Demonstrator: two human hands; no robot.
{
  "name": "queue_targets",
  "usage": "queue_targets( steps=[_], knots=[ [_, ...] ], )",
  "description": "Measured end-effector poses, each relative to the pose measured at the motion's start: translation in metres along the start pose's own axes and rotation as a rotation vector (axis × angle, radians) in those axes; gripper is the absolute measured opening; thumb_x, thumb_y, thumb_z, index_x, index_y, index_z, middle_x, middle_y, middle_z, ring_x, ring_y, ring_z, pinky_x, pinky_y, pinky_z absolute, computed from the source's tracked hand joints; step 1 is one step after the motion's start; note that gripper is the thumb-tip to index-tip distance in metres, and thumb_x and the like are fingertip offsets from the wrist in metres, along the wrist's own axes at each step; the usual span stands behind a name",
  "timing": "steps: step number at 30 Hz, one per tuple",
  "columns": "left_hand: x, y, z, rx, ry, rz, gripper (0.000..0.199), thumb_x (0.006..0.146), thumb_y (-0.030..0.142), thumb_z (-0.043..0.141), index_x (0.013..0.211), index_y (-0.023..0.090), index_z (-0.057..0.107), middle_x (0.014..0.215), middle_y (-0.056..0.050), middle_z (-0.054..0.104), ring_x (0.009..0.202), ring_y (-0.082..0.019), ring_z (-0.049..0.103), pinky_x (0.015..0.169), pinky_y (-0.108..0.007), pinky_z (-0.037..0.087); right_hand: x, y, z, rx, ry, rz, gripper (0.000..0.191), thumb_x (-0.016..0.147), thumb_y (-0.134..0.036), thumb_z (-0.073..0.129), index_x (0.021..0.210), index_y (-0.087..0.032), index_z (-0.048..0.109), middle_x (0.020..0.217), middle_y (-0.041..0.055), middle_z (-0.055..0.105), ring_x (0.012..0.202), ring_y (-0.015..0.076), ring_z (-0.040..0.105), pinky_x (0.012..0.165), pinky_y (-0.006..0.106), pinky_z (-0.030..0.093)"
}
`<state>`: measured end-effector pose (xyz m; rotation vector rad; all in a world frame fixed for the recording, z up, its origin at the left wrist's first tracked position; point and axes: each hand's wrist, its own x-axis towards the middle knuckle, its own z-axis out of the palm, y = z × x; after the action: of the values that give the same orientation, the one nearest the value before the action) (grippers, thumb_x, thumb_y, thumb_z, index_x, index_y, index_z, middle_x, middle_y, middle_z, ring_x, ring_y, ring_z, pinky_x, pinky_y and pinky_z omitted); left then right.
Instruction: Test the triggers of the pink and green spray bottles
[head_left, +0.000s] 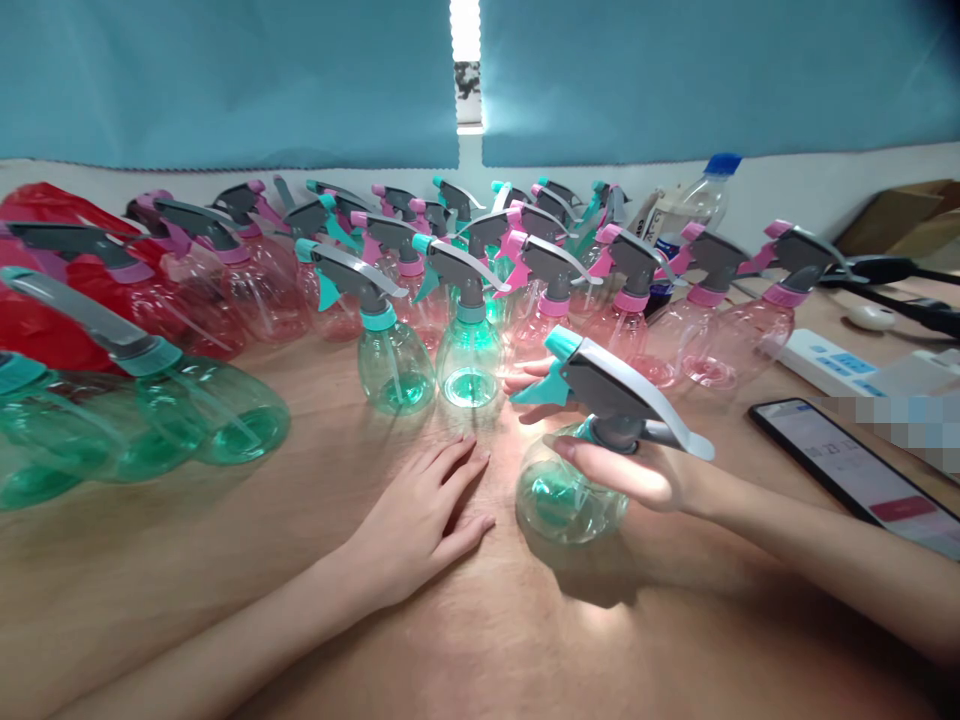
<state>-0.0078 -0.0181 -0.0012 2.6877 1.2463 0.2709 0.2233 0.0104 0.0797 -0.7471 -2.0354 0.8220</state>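
Observation:
My right hand (pixel 637 475) is wrapped round the neck of a green spray bottle (pixel 555 500), below its grey and turquoise trigger head. The bottle is near the middle of the table, tilted a little. My left hand (pixel 420 510) lies on the wooden table (pixel 337 620) to the left of this bottle, fingers spread, holding nothing. Just beyond my hands stand two more green spray bottles, one at the left (pixel 395 365) and one beside it (pixel 470 360).
Several pink spray bottles (pixel 757 325) and green ones crowd the back. More green bottles (pixel 240 410) stand at the left, near a red bag (pixel 75 215). At the right are a phone (pixel 847 460), a power strip (pixel 825 365) and a blue-capped bottle (pixel 697 205).

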Motion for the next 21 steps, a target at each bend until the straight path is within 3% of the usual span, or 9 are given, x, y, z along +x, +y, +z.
queue_targets(
  steps=[4,8,13,18,21],
  knots=[
    [0.0002,-0.0003,-0.0004,0.003,0.001,0.003,0.055,0.096,0.045,0.044,0.140,0.013,0.040,0.146,-0.015,0.039,0.134,-0.030,0.034,0.108,-0.051,0.033,0.0006,0.0010,-0.0004,0.134,-0.061,0.033,0.044,0.073,-0.013,0.050,0.116,-0.022,0.059,0.101,0.0066,0.070,0.101,0.0231,0.066,0.084,0.035,0.056],
    [0.0010,0.0001,-0.0006,0.002,0.005,0.003,0.055,0.096,0.044,0.045,0.140,0.012,0.040,0.146,-0.015,0.039,0.134,-0.031,0.035,0.107,-0.052,0.034,-0.0006,0.0036,-0.0023,0.102,-0.049,0.027,0.045,0.070,-0.013,0.048,0.113,-0.022,0.059,0.099,0.0057,0.069,0.092,0.0225,0.068,0.079,0.035,0.057],
    [0.0011,0.0009,-0.0006,0.006,0.011,0.010,0.055,0.096,0.045,0.045,0.139,0.012,0.041,0.145,-0.016,0.040,0.134,-0.031,0.036,0.107,-0.052,0.034,0.0000,0.0056,-0.0049,0.075,-0.069,0.040,0.038,0.063,-0.010,0.046,0.096,-0.022,0.059,0.083,0.0019,0.065,0.073,0.0174,0.063,0.064,0.029,0.054],
    [0.0009,0.0011,-0.0016,0.009,0.020,0.014,0.054,0.095,0.044,0.045,0.138,0.012,0.043,0.144,-0.016,0.041,0.133,-0.031,0.036,0.107,-0.052,0.035,0.0041,-0.0002,-0.0071,0.023,-0.040,0.019,0.013,0.058,-0.011,0.045,0.067,-0.021,0.047,0.066,-0.0016,0.050,0.055,0.0110,0.045,0.050,0.025,0.042],
    [0.0005,0.0010,-0.0021,0.006,0.016,0.010,0.054,0.095,0.045,0.045,0.138,0.013,0.042,0.145,-0.016,0.040,0.134,-0.030,0.036,0.107,-0.051,0.034,0.0054,-0.0031,-0.0076,-0.007,-0.037,-0.009,0.010,0.059,-0.013,0.044,0.062,-0.022,0.041,0.058,-0.0032,0.042,0.052,0.0105,0.038,0.046,0.025,0.036]
  ],
)
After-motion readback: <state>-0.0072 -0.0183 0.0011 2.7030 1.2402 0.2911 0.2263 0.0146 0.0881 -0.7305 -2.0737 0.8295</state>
